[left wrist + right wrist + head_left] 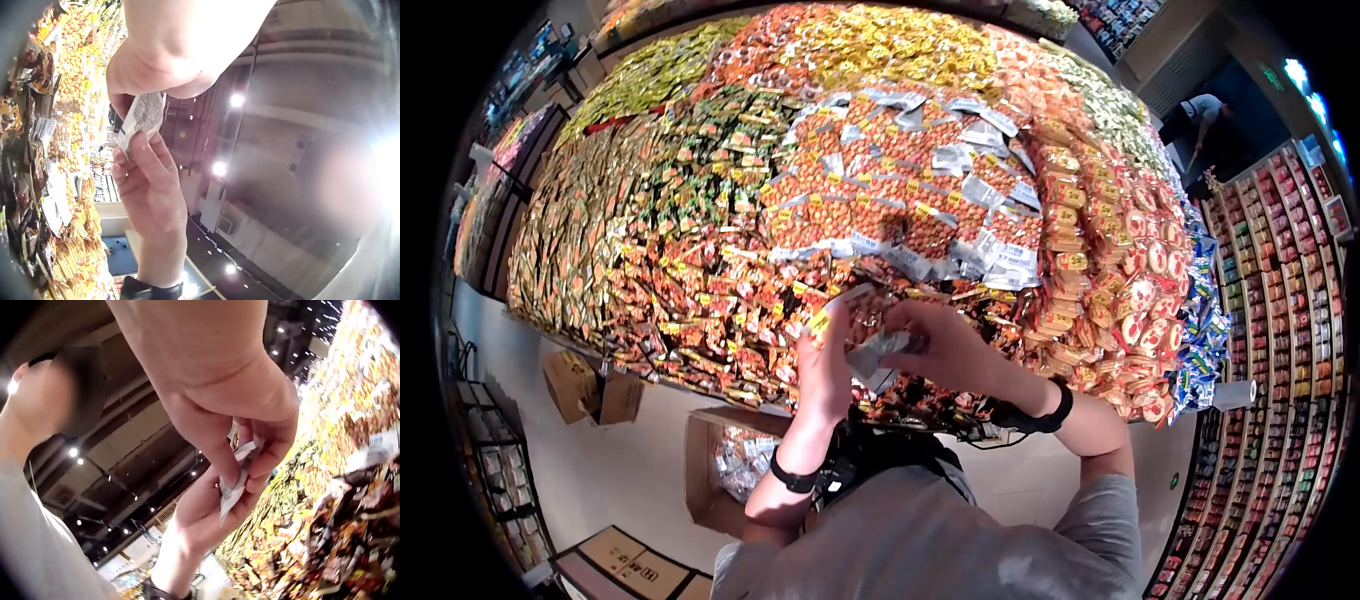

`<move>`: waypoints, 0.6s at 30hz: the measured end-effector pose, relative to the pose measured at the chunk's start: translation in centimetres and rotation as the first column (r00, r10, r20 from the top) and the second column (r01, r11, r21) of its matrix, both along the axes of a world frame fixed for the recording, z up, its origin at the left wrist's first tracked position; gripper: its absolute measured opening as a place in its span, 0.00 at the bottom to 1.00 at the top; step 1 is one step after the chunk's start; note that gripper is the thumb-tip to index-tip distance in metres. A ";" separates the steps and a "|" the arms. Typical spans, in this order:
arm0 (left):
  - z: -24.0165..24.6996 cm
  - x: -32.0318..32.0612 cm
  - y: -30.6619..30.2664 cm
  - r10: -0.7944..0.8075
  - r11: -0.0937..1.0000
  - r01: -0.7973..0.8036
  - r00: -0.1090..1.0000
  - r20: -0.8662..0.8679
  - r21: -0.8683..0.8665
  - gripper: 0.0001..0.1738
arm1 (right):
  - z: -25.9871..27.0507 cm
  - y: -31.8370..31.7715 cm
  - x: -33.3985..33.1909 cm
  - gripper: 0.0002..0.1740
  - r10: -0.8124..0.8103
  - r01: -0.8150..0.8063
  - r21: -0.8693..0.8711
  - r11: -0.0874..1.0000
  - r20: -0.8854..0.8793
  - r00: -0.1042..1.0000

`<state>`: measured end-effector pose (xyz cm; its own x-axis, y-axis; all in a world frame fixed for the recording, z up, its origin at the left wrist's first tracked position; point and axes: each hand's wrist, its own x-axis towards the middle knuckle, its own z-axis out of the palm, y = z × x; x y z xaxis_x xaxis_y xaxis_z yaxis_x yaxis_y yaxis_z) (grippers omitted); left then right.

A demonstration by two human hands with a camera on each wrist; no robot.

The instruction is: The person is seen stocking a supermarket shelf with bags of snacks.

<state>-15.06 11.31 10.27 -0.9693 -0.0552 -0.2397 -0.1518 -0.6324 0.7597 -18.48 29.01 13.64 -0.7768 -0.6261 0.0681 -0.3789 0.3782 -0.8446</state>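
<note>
In front of the chest, both hands hold one small snack packet [866,310], its front showing brown round pieces and its lower part silvery white. The left hand [825,365] grips the packet's left side, with a yellow patch beside the thumb. At the opposite side the right hand [950,350] pinches the packet's edge with curled fingers. Printed text covers the pale back of the packet [149,112] in the left wrist view. The right wrist view shows fingers of both hands meeting at a white corner of the packet [231,495]; the rest of it is hidden behind them.
Below the hands spreads a display heaped with wrapped snacks, including similar nut packets [900,180] and red-and-cream packs [1145,270]. An opened carton [705,470] with clear bags stands on the floor. Shelves [1270,350] line the right; another person [1203,108] bends at the back.
</note>
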 end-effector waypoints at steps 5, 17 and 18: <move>-1.5 -0.5 -0.2 -0.117 0.946 0.094 0.992 0.055 0.311 0.29 | 1.1 0.4 0.2 0.16 -0.058 0.049 -0.080 0.996 -0.117 0.991; -3.7 2.0 -4.2 -0.053 0.947 0.040 0.998 0.031 0.317 0.23 | 0.8 12.4 -20.4 0.29 -0.667 0.672 -0.350 0.653 0.154 0.729; -3.9 2.5 -4.5 -0.039 0.957 0.023 0.998 0.050 0.290 0.22 | -1.3 13.9 -22.9 0.34 -0.685 0.677 -0.315 0.665 0.106 0.721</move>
<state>-12.55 6.82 6.41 -0.9543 0.0538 -0.2939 -0.2110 -0.8179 0.5353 -41.41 42.94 12.35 -0.9745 0.1359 0.1788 -0.1394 0.2585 -0.9559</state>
